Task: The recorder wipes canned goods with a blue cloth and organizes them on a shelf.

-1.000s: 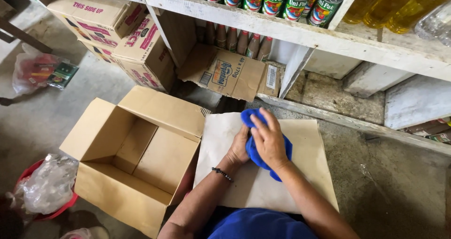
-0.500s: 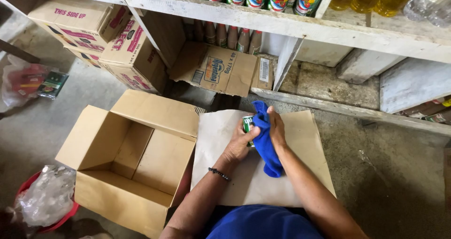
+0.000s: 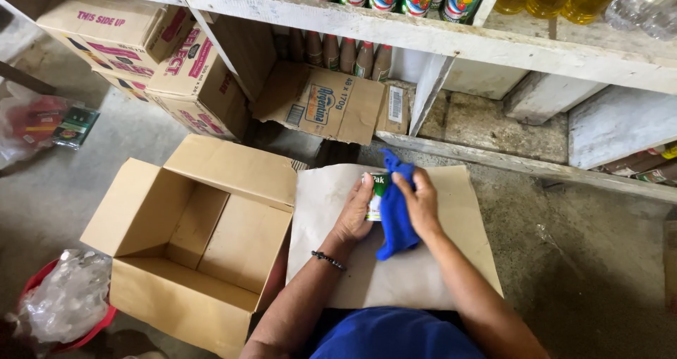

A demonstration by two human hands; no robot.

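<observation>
open cardboard box (image 3: 190, 239) blocking at nine o'clock, white shelf edge (image 3: 451, 41) overhead at twelve, bare brown paper (image 3: 451, 260) free at three

You are working in soft, even daylight with no harsh glare. The concrete floor (image 3: 585, 260) reads bright and flat, while deep shadow sits under the lower shelf (image 3: 437, 41) and inside the open cardboard box (image 3: 197, 239). The wide lens bows the shelf edges toward the corners. Focus holds sharp in the centre; the plastic bag (image 3: 67, 302) at lower left looks slightly soft.

one can (image 3: 377, 193), one blue cloth (image 3: 395, 214), two hands (image 3: 356, 214)
</observation>
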